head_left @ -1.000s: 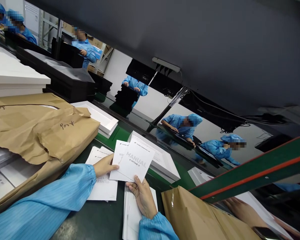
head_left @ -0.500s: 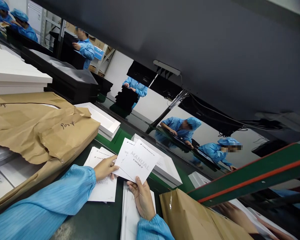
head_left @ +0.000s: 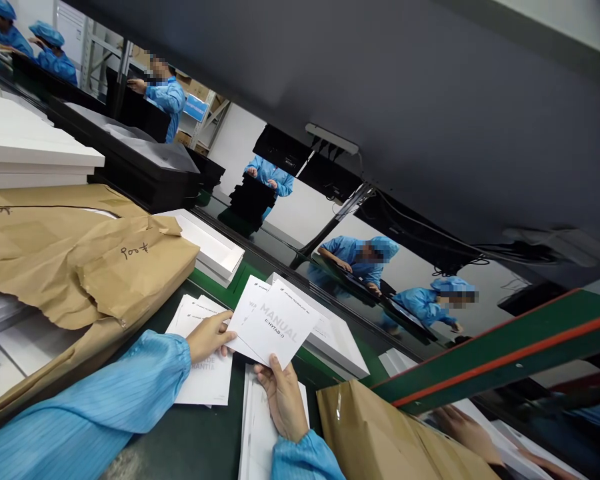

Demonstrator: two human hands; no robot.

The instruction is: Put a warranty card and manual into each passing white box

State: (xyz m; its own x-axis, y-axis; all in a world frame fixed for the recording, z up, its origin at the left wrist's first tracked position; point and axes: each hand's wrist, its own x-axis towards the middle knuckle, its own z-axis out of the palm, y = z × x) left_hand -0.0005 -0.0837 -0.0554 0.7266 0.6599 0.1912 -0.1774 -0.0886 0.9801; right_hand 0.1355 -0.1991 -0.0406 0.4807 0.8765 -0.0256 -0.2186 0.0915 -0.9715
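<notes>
My right hand (head_left: 283, 397) pinches the lower edge of a white booklet printed MANUAL (head_left: 279, 323), held up above the green belt. A second white sheet (head_left: 247, 310) sits just behind it, and my left hand (head_left: 209, 335) grips its left edge with the fingers curled. Under my left hand lies a stack of white warranty leaflets (head_left: 205, 373). Another pile of white manuals (head_left: 260, 433) lies below my right wrist.
Torn brown paper wrapping (head_left: 80, 260) covers white stock at the left. A brown paper bundle (head_left: 380, 433) sits at the lower right. White box lids (head_left: 210, 247) and a white box (head_left: 340, 343) ride the belt (head_left: 230, 270). Workers in blue are across the line.
The booklets have shifted slightly right and up in my hands. The white boxes on the belt have slid a little to the right.
</notes>
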